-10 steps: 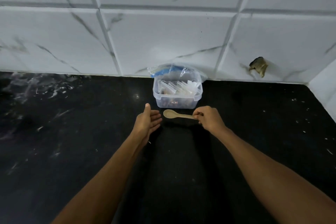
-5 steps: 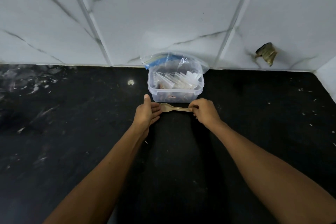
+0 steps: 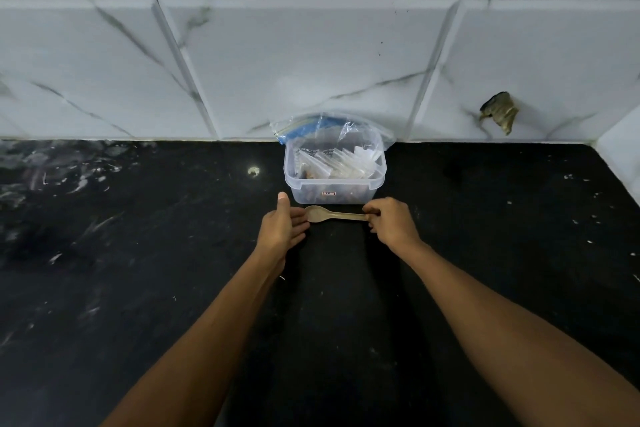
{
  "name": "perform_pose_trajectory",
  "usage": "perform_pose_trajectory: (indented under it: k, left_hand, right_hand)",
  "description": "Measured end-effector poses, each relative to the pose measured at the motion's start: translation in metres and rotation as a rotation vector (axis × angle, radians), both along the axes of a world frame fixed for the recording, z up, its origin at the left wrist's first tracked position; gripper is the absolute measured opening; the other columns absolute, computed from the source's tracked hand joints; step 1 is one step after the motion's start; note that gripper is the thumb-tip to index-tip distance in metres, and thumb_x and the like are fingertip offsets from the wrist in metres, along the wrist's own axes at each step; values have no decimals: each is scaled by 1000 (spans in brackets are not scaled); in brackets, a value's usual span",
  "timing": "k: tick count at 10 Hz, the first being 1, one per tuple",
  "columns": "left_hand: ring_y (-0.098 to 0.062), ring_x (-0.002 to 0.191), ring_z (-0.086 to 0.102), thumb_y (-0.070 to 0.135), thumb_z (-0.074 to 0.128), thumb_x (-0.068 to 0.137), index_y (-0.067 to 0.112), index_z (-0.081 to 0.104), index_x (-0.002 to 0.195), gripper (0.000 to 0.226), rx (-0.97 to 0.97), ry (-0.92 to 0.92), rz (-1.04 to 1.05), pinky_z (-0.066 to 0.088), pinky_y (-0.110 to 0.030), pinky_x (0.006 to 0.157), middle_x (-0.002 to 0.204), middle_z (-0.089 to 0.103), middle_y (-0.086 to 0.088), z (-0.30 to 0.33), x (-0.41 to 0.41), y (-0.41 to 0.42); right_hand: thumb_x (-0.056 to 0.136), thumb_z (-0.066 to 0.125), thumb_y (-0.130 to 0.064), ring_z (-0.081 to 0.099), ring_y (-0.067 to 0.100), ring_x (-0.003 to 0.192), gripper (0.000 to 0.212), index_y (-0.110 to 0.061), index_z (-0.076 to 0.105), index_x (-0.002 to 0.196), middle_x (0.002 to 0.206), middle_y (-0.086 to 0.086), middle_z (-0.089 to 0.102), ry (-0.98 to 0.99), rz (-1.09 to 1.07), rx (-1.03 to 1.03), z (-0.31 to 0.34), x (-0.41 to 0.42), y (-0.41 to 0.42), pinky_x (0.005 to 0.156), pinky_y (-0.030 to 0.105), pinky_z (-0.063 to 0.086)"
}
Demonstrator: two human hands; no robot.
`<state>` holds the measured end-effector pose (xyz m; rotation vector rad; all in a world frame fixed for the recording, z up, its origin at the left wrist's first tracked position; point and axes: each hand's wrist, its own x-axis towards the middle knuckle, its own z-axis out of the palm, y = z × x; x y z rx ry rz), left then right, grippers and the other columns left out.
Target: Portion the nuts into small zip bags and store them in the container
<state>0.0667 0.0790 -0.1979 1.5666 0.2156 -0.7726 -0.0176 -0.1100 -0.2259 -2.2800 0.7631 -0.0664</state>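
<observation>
A clear plastic container [image 3: 378,180] stands on the black counter against the tiled wall, with several small zip bags [image 3: 341,161] upright inside it and brown nuts at its bottom. Behind it lies a larger crumpled clear bag [image 3: 301,125] with a blue zip strip. My right hand [image 3: 393,224] pinches the handle of a beige spoon [image 3: 329,214], which lies level just in front of the container. My left hand [image 3: 282,230] is open, thumb up, its fingertips touching the spoon's bowl.
The black stone counter [image 3: 138,253] stretches wide to the left and right of the container. A white marble-look tiled wall [image 3: 311,45] rises behind, with a broken hole [image 3: 500,111] at the right. A side wall closes the far right corner.
Both hands and the spoon have moved closer to the container; the camera view has shifted slightly. The grip on the spoon is unchanged.
</observation>
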Motion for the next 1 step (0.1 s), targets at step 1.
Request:
perform_pose_trajectory:
  k: [1]
  left_hand:
    - [-23, 106, 64, 53, 26, 103, 2, 60, 123, 64, -11, 12, -1, 50, -37, 95, 123, 64, -14, 2, -6, 3]
  right_hand:
    - [90, 60, -5, 67, 20, 90, 24, -11, 70, 111, 101, 7, 69, 12, -28, 15, 2, -5, 1, 84, 41, 57]
